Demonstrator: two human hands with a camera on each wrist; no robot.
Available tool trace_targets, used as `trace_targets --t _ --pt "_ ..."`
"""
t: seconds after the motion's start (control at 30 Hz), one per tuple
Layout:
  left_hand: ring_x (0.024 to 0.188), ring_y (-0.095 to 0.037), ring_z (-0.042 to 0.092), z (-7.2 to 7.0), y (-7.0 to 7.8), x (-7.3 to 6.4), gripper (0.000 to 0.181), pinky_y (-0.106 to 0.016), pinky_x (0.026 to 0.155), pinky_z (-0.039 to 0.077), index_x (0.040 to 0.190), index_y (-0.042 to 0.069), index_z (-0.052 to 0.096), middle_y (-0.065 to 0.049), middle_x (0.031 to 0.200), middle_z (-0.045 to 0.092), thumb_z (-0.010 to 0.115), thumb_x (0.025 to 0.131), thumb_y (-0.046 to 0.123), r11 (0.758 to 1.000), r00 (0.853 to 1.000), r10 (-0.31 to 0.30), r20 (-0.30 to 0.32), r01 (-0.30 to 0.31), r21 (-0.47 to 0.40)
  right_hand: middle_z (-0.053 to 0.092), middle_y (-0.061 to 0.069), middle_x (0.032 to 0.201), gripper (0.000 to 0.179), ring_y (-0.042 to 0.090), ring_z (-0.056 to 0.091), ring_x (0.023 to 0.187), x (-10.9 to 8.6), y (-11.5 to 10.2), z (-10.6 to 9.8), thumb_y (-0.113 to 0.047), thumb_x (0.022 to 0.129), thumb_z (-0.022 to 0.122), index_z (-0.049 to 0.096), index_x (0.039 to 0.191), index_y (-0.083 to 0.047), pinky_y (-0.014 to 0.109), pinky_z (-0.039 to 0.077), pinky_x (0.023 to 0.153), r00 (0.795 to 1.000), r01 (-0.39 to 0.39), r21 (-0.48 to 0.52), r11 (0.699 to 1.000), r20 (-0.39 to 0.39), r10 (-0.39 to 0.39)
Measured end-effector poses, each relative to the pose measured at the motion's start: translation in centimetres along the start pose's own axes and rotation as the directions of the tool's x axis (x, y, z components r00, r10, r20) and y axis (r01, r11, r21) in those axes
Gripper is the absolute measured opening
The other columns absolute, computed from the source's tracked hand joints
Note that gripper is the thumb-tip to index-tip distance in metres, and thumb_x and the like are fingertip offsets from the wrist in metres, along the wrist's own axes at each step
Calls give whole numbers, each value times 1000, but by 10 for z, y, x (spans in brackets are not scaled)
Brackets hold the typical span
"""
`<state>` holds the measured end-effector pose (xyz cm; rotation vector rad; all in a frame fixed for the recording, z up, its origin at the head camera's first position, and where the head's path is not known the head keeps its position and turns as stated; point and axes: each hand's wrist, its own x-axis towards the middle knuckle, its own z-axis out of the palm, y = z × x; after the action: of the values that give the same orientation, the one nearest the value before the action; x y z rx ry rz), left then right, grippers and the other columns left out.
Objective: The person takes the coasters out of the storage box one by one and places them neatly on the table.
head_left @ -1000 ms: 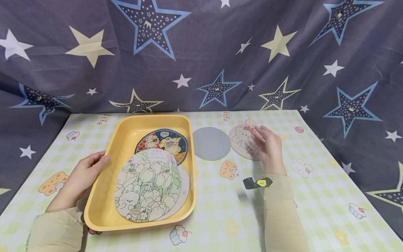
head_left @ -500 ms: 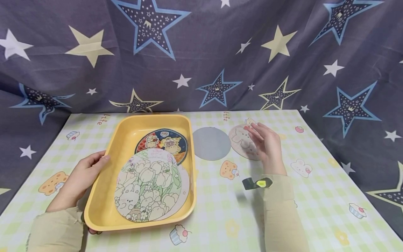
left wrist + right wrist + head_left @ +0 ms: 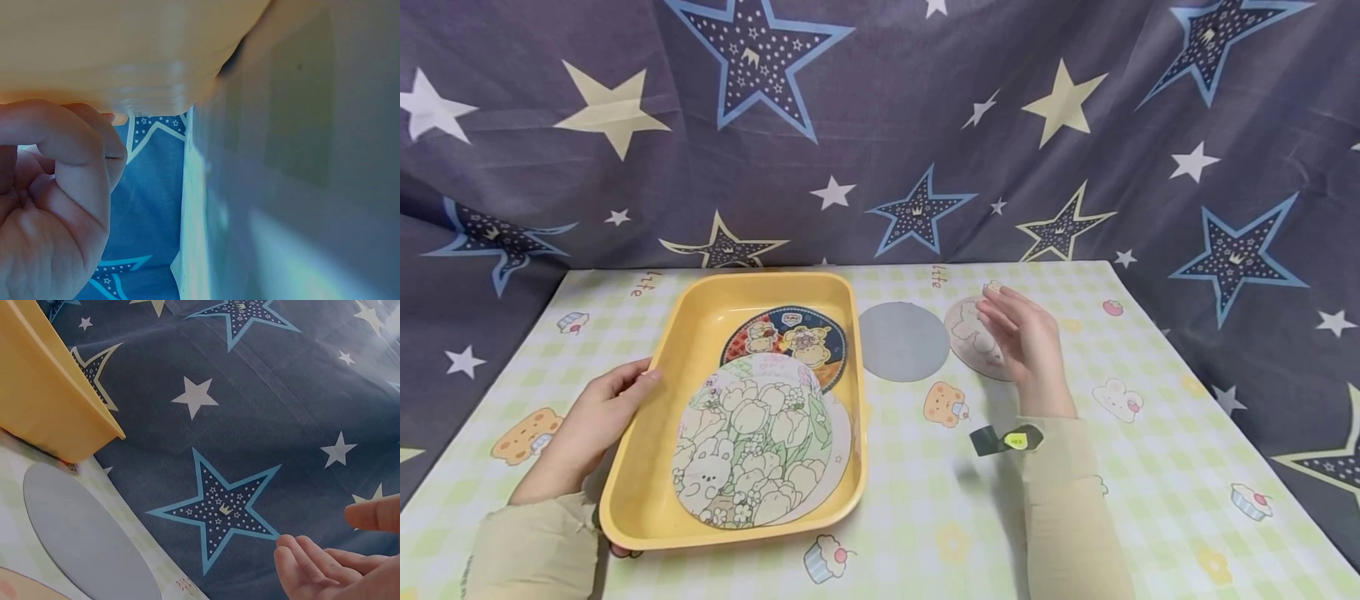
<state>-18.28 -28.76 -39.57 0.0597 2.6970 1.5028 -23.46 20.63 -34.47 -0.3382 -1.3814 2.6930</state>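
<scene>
My left hand (image 3: pixel 597 421) grips the left rim of a yellow tray (image 3: pixel 688 325), thumb on top; its curled fingers (image 3: pixel 81 144) show against the tray's side in the left wrist view. Inside the tray, a round mat with tulips and a rabbit (image 3: pixel 752 442) overlaps a pale pink round mat (image 3: pixel 841 442) and a dark blue and red one with cartoon figures (image 3: pixel 820 337). My right hand (image 3: pixel 1028 346) holds nothing, its fingers extended above a pink round mat with a rabbit picture (image 3: pixel 966 342) and partly covering it. Between that mat and the tray lies a plain grey disc (image 3: pixel 905 343).
A green checked cloth with cartoon prints (image 3: pixel 925 517) covers the table. Behind it hangs a dark star-patterned curtain (image 3: pixel 880 125). The grey disc's left edge runs close along the tray's right side.
My right hand has drifted slightly left over the pink rabbit mat, covering more of its picture. The left hand, the tray and the mats stay where they were.
</scene>
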Motion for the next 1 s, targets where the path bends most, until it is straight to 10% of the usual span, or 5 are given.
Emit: trace_targets --t 0.63,1.0 --pt "84 5 63 -1 -1 1 64 -21 70 58 146 -15 33 -31 125 55 40 107 35 1000 1000 4 5 -4 2 64 13 129 46 16 72 95 -11 16 27 -6 102 49 38 146 5 28 54 98 993 3 -151 988 113 15" --pt "84 6 62 0 0 0 63 -20 69 58 146 -15 33 -36 129 52 40 107 35 1000 1000 11 0 -11 5 69 8 116 43 17 72 95 -20 19 37 -6 102 51 42 143 5 31 54 98 990 3 -142 990 137 16"
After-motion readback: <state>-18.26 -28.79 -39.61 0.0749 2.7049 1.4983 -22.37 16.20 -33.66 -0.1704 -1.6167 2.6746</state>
